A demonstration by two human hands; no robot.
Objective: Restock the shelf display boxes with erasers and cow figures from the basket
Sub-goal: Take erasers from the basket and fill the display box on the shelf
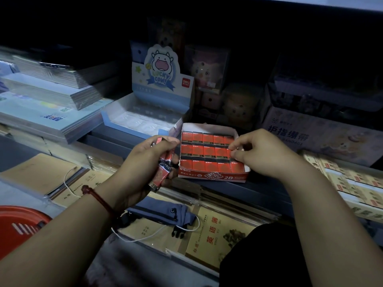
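A red eraser display box (213,177) stands on the shelf edge, filled with three rows of red 2B erasers (208,151). My left hand (145,162) is just left of the box, shut on a small bunch of red erasers (163,168). My right hand (263,152) is over the box's right side, with thumb and fingertips pinching an eraser in the middle row at the right end. Behind and to the left stands the blue-and-white "Lucky Cow" display box (143,119); its clear tray shows no figures. The red basket (20,224) is at the lower left.
Stacks of wrapped notebooks (51,100) fill the left shelf. Dim boxed plush toys (209,69) and a large bandage carton (310,133) stand behind and to the right. Below lie brown exercise books (215,237), a blue pouch (161,210) and a white cable (155,235).
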